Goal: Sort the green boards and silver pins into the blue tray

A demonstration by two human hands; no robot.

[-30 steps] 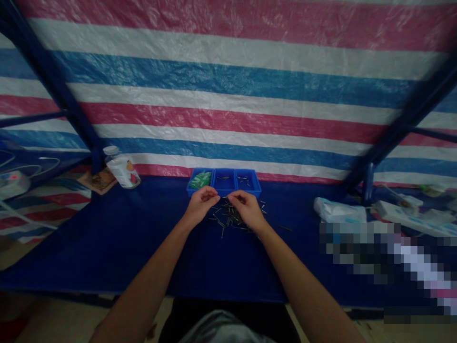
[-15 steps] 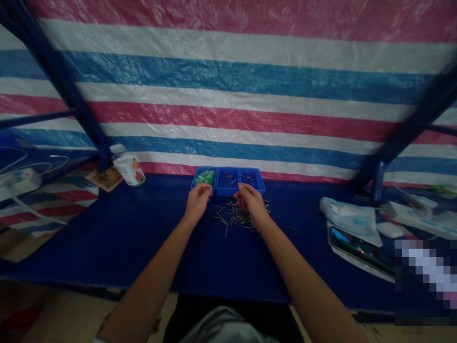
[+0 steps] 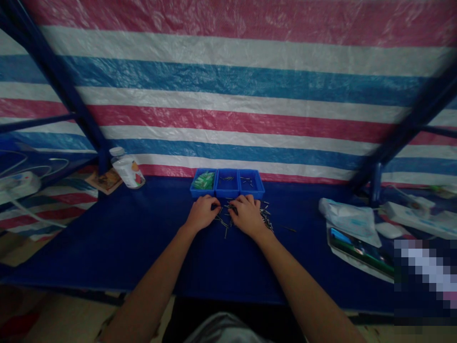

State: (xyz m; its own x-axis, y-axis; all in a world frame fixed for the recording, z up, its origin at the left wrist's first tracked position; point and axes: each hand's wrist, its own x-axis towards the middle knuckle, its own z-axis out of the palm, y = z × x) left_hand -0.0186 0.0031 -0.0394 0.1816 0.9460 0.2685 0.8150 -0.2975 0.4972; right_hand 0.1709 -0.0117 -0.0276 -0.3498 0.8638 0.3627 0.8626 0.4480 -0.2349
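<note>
A loose pile of thin metal pins (image 3: pixel 266 220), screw-like but too small to tell exactly, lies on the blue tabletop. My left hand (image 3: pixel 203 213) rests at the pile's left edge, its fingers curled together; whatever is at their tips is hidden. Covering much of the pile, my right hand (image 3: pixel 246 214) is bent down with thumb and fingers drawn in among the pins, and its grasp cannot be made out. Just behind both hands stand three joined blue bins: the left bin (image 3: pixel 197 193) has green-and-clear plastic pieces (image 3: pixel 204 181), the middle bin (image 3: pixel 227 193) and right bin (image 3: pixel 254 194) a few pins.
A white-capped bottle (image 3: pixel 131 172) stands at the back left beside a brown packet (image 3: pixel 104 181). On the right lie a plastic pouch (image 3: pixel 352 216), a phone (image 3: pixel 357 250) and a power strip (image 3: pixel 403 214). Striped sheeting (image 3: pixel 228 114) hangs behind the table.
Both hands have come down and nearer from in front of the bins to the table. My right hand now covers more of the pins, and my left hand has moved slightly right.
</note>
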